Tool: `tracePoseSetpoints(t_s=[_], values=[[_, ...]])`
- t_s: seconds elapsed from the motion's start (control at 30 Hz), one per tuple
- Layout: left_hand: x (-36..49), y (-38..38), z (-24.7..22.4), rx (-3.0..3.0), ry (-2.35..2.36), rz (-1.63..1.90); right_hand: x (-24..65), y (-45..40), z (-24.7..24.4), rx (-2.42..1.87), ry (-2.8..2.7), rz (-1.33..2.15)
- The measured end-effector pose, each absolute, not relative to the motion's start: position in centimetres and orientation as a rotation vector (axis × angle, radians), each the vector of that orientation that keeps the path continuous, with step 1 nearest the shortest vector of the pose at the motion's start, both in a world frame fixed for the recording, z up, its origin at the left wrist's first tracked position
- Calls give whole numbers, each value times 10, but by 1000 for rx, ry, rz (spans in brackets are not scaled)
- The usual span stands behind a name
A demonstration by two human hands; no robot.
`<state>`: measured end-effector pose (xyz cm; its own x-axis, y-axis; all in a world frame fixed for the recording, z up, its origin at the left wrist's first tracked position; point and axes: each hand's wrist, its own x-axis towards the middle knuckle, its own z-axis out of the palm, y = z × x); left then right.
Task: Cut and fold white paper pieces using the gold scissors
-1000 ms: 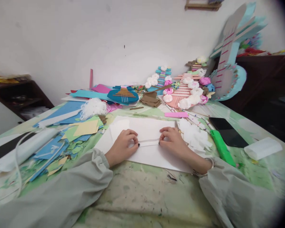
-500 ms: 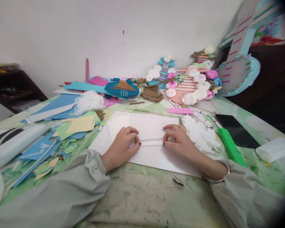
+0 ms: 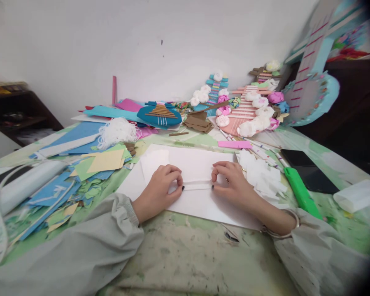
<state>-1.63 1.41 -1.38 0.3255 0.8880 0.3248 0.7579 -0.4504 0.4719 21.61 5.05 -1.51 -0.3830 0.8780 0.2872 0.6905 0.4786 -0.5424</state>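
Observation:
A narrow folded strip of white paper (image 3: 197, 186) lies across a larger white sheet (image 3: 200, 162) on the table. My left hand (image 3: 164, 187) pinches the strip's left end between thumb and index finger. At its right end, the thumb and fingertips of my right hand (image 3: 231, 181) are closed on the strip. Both hands rest low over the white sheet, with the strip stretched level between them. The strip's ends are hidden under the fingertips.
White paper scraps (image 3: 260, 174), a green tool (image 3: 300, 193) and a black phone (image 3: 308, 170) lie right. Coloured paper pieces (image 3: 106, 161) and white string (image 3: 118, 132) are left. Paper guitars, including a blue one (image 3: 159, 115), stand or lie at the back.
The hands keep their hold on the strip and have hardly moved. The whole view has shifted very slightly.

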Motion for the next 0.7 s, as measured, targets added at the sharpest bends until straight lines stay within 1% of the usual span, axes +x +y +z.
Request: tracePoseSetpoints(t_s=[0.4, 0.6, 0.7], values=[[-19, 10, -14, 2472, 1415, 839, 218, 47, -18, -1206, -2159, 402], [-19, 7, -13, 2651, 1370, 847, 219, 47, -20, -1137, -2186, 290], [-18, 3, -12, 2789, 1363, 808, 219, 45, -19, -1057, -2226, 168]])
